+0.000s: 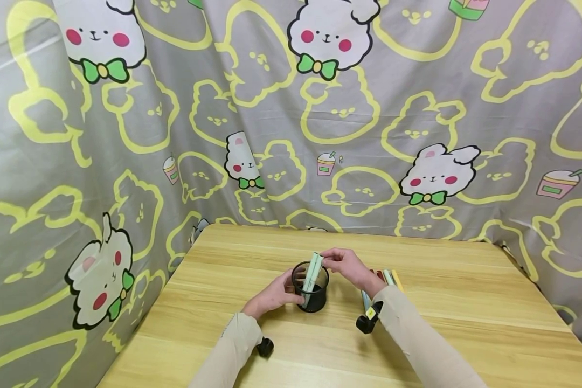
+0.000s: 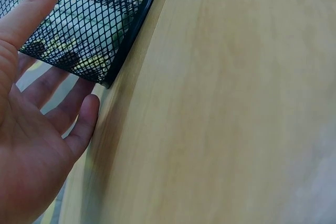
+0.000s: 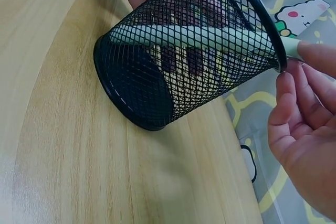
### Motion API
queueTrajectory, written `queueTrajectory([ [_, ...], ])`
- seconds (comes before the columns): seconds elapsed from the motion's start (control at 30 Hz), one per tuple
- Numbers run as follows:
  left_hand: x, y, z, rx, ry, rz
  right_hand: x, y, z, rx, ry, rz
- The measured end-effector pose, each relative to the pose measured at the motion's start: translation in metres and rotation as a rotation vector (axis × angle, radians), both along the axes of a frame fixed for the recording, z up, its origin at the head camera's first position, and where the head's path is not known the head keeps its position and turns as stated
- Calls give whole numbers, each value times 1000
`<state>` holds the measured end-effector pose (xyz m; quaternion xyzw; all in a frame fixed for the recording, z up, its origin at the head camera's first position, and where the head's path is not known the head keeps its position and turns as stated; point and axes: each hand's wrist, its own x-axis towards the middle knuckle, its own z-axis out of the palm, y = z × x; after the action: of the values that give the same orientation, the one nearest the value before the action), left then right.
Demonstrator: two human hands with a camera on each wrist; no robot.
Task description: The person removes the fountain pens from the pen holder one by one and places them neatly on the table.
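A black wire-mesh pen holder point(image 1: 314, 303) stands on the wooden table in front of me. Two pale green pens point(image 1: 312, 272) lean inside it, their upper ends above the rim. My left hand point(image 1: 273, 293) holds the holder from the left, thumb on the near side and fingers behind; the left wrist view shows the thumb against the mesh point(image 2: 94, 19). At the rim on the right, my right hand point(image 1: 350, 268) pinches the upper end of a pale green pen point(image 3: 290, 46). Through the mesh in the right wrist view, the pen's lower end reaches the holder's base.
More pens lie on the table point(image 1: 465, 302) by my right forearm, among them a yellow pen point(image 1: 397, 280), a dark red one point(image 1: 380, 275) and a blue one point(image 1: 366, 300), partly hidden by the wrist. A patterned grey cloth point(image 1: 276, 97) hangs behind the table and at its left.
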<state>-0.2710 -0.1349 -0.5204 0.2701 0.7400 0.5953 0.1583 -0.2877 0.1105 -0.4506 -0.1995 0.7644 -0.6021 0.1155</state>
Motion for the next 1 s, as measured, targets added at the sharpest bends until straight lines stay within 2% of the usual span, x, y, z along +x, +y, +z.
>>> queueTrajectory([
  [0.1,0,0,1,-11,2,2,5,1,6,13,0,18],
  [0.27,0,0,1,-18,-5,4,-8,4,-15,9,-16,8],
  [0.3,-2,0,-2,-23,-4,7,-9,5,-18,14,-14,6],
  [0.4,-1,0,-3,-32,4,14,-9,6,-19,12,-9,4],
  [0.63,0,0,-1,-29,9,13,-6,6,-12,-98,-3,0],
  [1.0,-1,0,-2,-28,27,3,-3,12,6,-176,23,-67],
])
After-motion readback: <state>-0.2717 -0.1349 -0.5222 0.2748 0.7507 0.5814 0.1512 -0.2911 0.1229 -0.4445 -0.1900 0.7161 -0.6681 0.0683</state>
